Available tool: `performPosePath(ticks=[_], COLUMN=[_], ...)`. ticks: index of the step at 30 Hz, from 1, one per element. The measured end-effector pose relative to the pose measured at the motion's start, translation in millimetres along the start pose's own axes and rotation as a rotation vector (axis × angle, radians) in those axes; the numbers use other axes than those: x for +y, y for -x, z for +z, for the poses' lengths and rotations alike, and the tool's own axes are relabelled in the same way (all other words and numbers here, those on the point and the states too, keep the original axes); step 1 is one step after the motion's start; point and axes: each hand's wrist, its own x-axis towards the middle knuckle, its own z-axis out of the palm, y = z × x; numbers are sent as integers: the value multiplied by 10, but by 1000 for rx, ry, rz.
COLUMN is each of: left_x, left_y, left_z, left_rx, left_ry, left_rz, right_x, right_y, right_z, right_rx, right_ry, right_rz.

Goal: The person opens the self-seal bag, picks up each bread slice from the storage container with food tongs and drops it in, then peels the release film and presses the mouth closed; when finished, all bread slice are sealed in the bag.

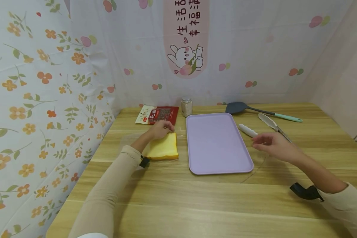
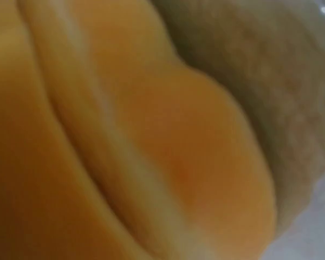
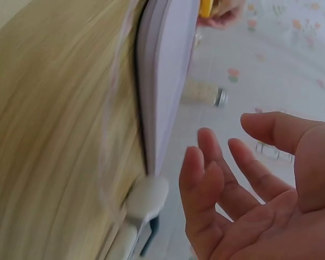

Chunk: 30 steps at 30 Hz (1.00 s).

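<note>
My left hand (image 1: 161, 129) is at the far edge of a yellow slice of toast bread (image 1: 163, 147) with an orange crust, and its fingers seem to grip that edge. A clear plastic sheet or bag (image 1: 131, 140) lies beneath. Close up in the left wrist view, the blurred crust (image 2: 195, 146) fills most of the picture and hides the fingers. To the right of a lilac tray (image 1: 218, 145), my right hand (image 1: 275, 145) hovers with nothing in it. Its fingers are loosely bent and spread in the right wrist view. Nearest to it are metal tongs (image 1: 269, 121) with pale tips.
Behind the toast lies a red and cream spice packet (image 1: 163, 114). A glass jar (image 1: 186, 107) with a silver lid stands at the tray's far left corner. At the back right lies a dark spatula (image 1: 237, 107) with a mint handle. Patterned cloth (image 1: 137, 49) hangs behind the table.
</note>
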Motion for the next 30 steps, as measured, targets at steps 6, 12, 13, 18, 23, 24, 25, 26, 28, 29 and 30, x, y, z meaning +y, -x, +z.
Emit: performPosePath(ticks=[6, 12, 13, 18, 23, 24, 25, 26, 28, 29, 30], left_x=[-11, -29, -31, -20, -9, -4, -6, -7, -9, -9, -9], left_y=[1, -9, -8, -8, -3, 1, 4, 7, 12, 13, 13], left_z=[-8, -21, -22, -28, -40, -46, -46, -45, -45, -43, -40], left_rx=[-25, -48, -51, -48, -33, -31, -28, -26, -16, -12, -7], left_ry=[-34, -38, -39, -35, -4, 1, 4, 12, 8, 6, 4], left_rz=[-22, -9, -6, -22, -25, -25, -25, -26, -23, -20, -18], right_x=[-163, -372, -410, -600, -780, -820, -861, -895, -967, -999, -1022], right_y=[-166, -329, -355, -478, -583, -599, -613, -628, -658, -673, -690], right_z=[194, 392, 430, 637, 885, 940, 998, 1059, 1173, 1227, 1280], right_rx=[-82, -160, -173, -252, -343, -362, -381, -399, -426, -436, -446], right_ry=[-89, -140, -144, -165, -197, -208, -219, -231, -250, -256, -266], right_rz=[-35, -60, -61, -52, -41, -42, -43, -48, -53, -55, -54])
